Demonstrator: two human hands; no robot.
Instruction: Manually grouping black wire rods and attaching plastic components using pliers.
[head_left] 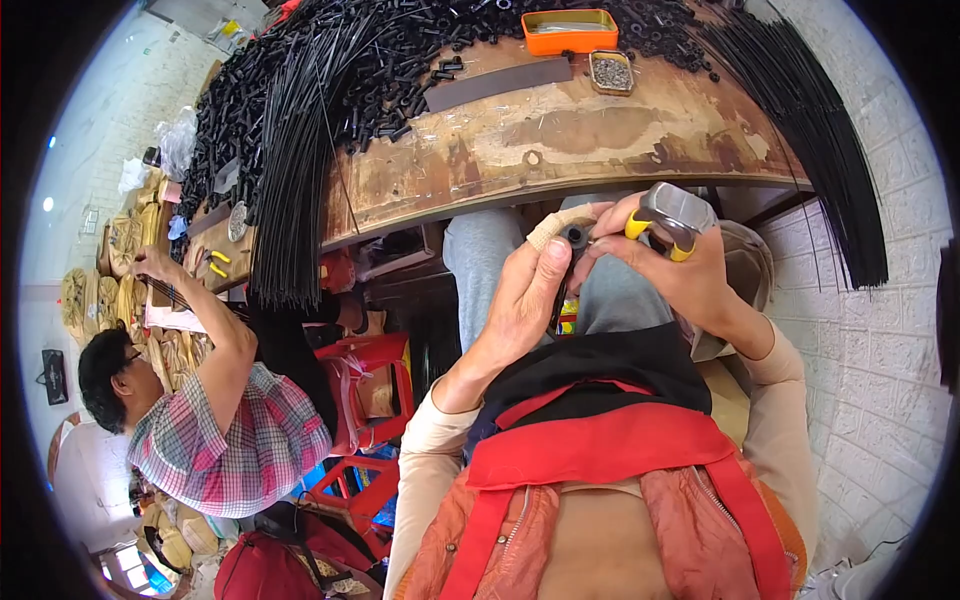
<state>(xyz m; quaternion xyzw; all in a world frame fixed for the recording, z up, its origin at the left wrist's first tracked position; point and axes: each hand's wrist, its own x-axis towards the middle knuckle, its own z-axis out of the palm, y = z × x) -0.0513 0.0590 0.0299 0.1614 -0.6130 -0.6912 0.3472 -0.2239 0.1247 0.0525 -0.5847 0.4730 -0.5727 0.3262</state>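
Observation:
My left hand (522, 285), with tape round a finger, is closed round a black tubular part (574, 237) whose round open end faces up. Tucked in my right hand (690, 280) is a hammer (680, 210) with a shiny metal head and yellow on its grip. The right fingertips are pinched together close beside the black part; whether they hold anything small is too hard to make out. Both hands are above my lap, just in front of the table edge.
The worn wooden table (600, 135) carries a heap of black tubular pieces (400, 75), an orange box (570, 32), a small tin of metal bits (611, 73) and a dark strip (498, 84). Bundles of thin black rods (295, 190) (815, 130) overhang it. A co-worker (230, 430) sits left, near red stools (365, 390).

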